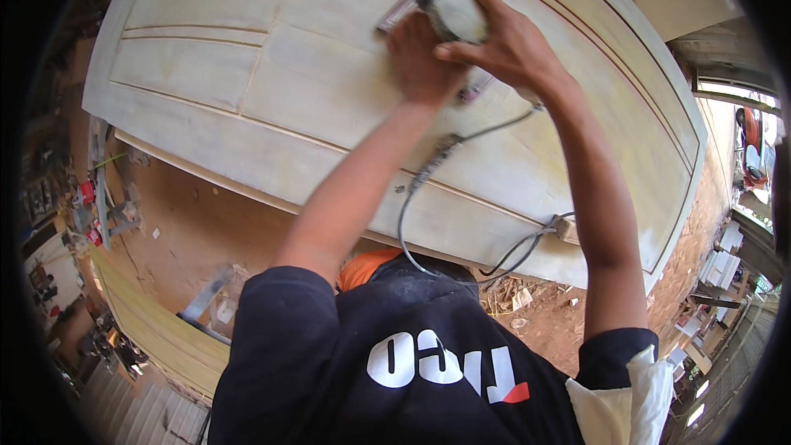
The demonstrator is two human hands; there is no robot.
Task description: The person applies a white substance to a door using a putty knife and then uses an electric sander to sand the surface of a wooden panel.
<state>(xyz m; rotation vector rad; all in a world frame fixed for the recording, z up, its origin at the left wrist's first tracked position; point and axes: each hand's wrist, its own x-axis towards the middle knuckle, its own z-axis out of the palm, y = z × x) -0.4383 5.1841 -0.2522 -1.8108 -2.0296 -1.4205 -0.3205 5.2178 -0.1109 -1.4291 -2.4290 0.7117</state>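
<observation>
A dusty orbital sander (456, 13) with a dark and pale body rests on a large whitish door panel (329, 58) that has carved grooves. My right hand (511, 37) wraps around the sander's right side, the thumb across its near face. Pressed against the front-left of the tool, my left hand (424, 58) is blurred by motion, its fingers curled over the sander's base. The reddish edge of the base shows on both sides of my hands. From the sander a grey power cord (420, 177) trails over the panel toward me.
Near the panel's front edge lies a small pale block (568, 230) beside the cord loop. A yellowish board (156, 321) stands at lower left. Scraps litter the dirt floor (544, 330). Stacked boards (718, 270) are at the right, cluttered tools at the far left.
</observation>
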